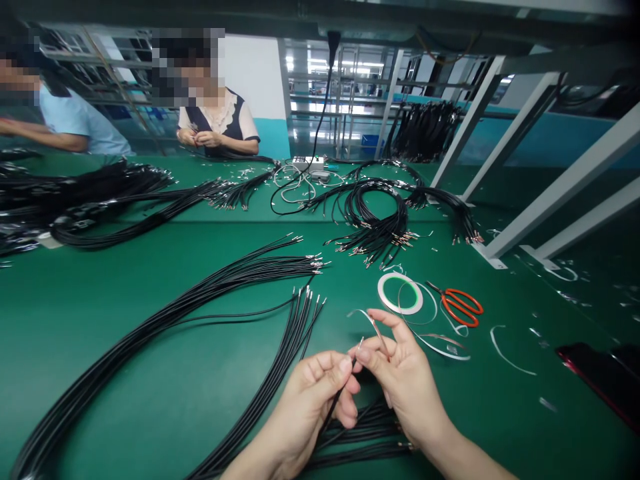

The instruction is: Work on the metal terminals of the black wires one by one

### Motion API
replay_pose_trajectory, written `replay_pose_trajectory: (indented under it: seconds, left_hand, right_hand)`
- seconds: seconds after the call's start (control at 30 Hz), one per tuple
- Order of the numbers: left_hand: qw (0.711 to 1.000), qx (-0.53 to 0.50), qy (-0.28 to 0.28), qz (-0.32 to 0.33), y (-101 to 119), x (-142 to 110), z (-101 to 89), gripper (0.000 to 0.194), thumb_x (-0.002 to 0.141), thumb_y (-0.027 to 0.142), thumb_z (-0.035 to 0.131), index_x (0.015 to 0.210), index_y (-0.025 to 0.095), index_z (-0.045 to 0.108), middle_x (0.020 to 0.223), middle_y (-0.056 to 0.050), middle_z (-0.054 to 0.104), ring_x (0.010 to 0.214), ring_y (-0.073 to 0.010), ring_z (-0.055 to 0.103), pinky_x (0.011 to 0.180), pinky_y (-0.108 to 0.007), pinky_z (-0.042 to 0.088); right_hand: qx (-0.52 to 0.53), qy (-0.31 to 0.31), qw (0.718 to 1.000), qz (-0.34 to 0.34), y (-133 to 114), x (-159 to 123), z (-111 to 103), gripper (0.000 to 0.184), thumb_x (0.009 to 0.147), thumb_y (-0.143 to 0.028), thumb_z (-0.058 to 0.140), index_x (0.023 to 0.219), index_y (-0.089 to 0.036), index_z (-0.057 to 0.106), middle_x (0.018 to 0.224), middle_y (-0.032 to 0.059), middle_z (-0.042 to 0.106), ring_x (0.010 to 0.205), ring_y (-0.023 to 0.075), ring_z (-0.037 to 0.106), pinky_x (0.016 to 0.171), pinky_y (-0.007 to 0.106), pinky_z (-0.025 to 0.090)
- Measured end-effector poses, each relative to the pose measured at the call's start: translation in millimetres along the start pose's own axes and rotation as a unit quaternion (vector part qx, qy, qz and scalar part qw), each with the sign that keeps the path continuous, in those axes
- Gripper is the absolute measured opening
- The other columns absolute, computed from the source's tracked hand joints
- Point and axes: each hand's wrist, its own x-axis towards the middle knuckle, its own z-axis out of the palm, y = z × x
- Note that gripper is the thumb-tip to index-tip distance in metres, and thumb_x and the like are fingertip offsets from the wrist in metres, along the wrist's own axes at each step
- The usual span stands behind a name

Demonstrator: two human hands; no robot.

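My left hand (320, 387) is closed on a black cable (334, 408) just below its bare silvery tip (361, 343). Against that tip, the thumb and forefinger of my right hand (400, 373) are pinched together. A thin copper-coloured strip of tape (379, 331) with a pale curling end runs between my right fingers. Below both hands lie more black cables (357, 450), partly hidden by my wrists. To the left, a long bundle of black cables (165, 320) curves over the green table, its stripped ends near my left hand.
Beyond my right hand are a white tape roll (383, 293), orange-handled scissors (463, 307) and loose strips (510, 353). Coiled cables (377, 213) lie farther back. Metal posts (560, 193) stand at right, near a dark red-edged object (600, 380). Two people (217, 127) work across the table.
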Motion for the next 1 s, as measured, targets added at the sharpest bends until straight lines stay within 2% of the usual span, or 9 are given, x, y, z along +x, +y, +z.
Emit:
replay_pose_trajectory:
  seconds: [0.07, 0.17, 0.33, 0.5, 0.6, 0.7, 0.77, 0.87, 1.0]
  left_hand:
    - [1.0, -0.005, 0.006, 0.002, 0, 0, 0.3, 0.022, 0.08, 0.031, 0.074, 0.074, 0.01, 0.068, 0.056, 0.001, 0.063, 0.039, -0.0031, 0.049, 0.042, -0.013, 0.042]
    - [1.0, -0.008, 0.014, 0.004, -1, 1, -0.5, 0.021, 0.08, 0.031, 0.074, 0.078, 0.011, 0.069, 0.06, 0.001, 0.064, 0.04, -0.0028, 0.049, 0.041, -0.013, 0.041]
    - [1.0, 0.012, -0.006, -0.006, -2, 3, -4.4, 0.028, 0.083, 0.033, 0.07, 0.068, 0.01, 0.065, 0.053, 0.001, 0.061, 0.038, -0.003, 0.047, 0.04, -0.012, 0.037]
    - [1.0, 0.027, -0.009, 0.005, -2, 2, -0.9, 0.023, 0.083, 0.034, 0.069, 0.082, 0.011, 0.067, 0.06, 0.001, 0.061, 0.039, -0.0032, 0.049, 0.041, -0.013, 0.04]
    - [0.999, 0.045, -0.003, 0.03, -2, 2, 1.0, 0.031, 0.084, 0.04, 0.066, 0.101, 0.015, 0.067, 0.063, 0.003, 0.06, 0.035, -0.0038, 0.048, 0.036, -0.014, 0.037]
    - [0.987, 0.138, 0.021, 0.081, -1, -1, -2.7, 0.041, 0.085, 0.05, 0.061, 0.111, 0.018, 0.066, 0.057, 0.005, 0.056, 0.029, -0.0044, 0.047, 0.032, -0.014, 0.028]
    - [0.967, 0.213, 0.047, 0.133, 0, -3, -5.6, 0.038, 0.086, 0.051, 0.058, 0.102, 0.018, 0.069, 0.059, 0.004, 0.056, 0.03, -0.0049, 0.049, 0.034, -0.016, 0.029]
    - [0.915, 0.34, 0.054, 0.211, -1, -8, -4.1, 0.032, 0.092, 0.042, 0.053, 0.081, 0.018, 0.071, 0.059, 0.001, 0.057, 0.044, -0.0105, 0.057, 0.047, -0.021, 0.041]
    - [0.806, 0.535, -0.047, 0.249, -12, -9, 4.1, 0.03, 0.094, 0.03, 0.049, 0.076, 0.02, 0.071, 0.068, -0.006, 0.064, 0.066, -0.0182, 0.058, 0.063, -0.026, 0.044]
  right_hand:
    - [-0.025, 0.012, 1.0, -0.003, 0, 1, -1, 0.048, 0.081, -0.033, 0.073, 0.12, -0.023, 0.048, 0.068, -0.0016, 0.07, 0.05, 0.0099, 0.059, 0.048, 0.018, 0.047]
    - [-0.051, 0.026, 0.998, -0.003, 0, 1, -3, 0.046, 0.086, -0.039, 0.067, 0.122, -0.023, 0.046, 0.076, 0.0002, 0.071, 0.032, 0.002, 0.037, 0.031, 0.014, 0.025]
    - [-0.042, 0.032, 0.999, -0.008, 2, 1, -1, 0.064, 0.072, -0.028, 0.082, 0.124, -0.024, 0.044, 0.074, -0.0012, 0.07, 0.051, 0.0094, 0.057, 0.045, 0.017, 0.043]
    - [-0.09, 0.094, 0.991, -0.041, -2, 3, -5, 0.045, 0.086, -0.042, 0.065, 0.123, -0.024, 0.047, 0.078, 0.0006, 0.069, 0.033, 0.0032, 0.032, 0.031, 0.016, 0.024]
    - [-0.094, 0.098, 0.99, -0.048, -6, 5, -8, 0.035, 0.092, -0.044, 0.054, 0.121, -0.025, 0.05, 0.083, 0.001, 0.067, 0.035, 0.0028, 0.029, 0.032, 0.016, 0.022]
    - [-0.105, 0.078, 0.99, -0.045, -6, 5, -9, 0.034, 0.091, -0.044, 0.055, 0.118, -0.024, 0.05, 0.073, -0.0022, 0.063, 0.035, 0.0038, 0.026, 0.032, 0.016, 0.018]
    - [-0.11, 0.056, 0.991, -0.042, -4, 6, -9, 0.035, 0.09, -0.045, 0.056, 0.117, -0.023, 0.05, 0.066, -0.004, 0.06, 0.035, 0.0043, 0.024, 0.033, 0.017, 0.015]
    - [-0.107, 0.018, 0.993, -0.036, 0, 6, -10, 0.039, 0.089, -0.048, 0.057, 0.118, -0.023, 0.049, 0.062, -0.0052, 0.058, 0.036, 0.0048, 0.022, 0.036, 0.017, 0.012]
    - [-0.125, -0.003, 0.991, -0.053, -1, 7, -12, 0.055, 0.088, -0.048, 0.057, 0.134, -0.023, 0.041, 0.058, -0.0052, 0.056, 0.04, 0.0075, 0.025, 0.039, 0.018, 0.016]
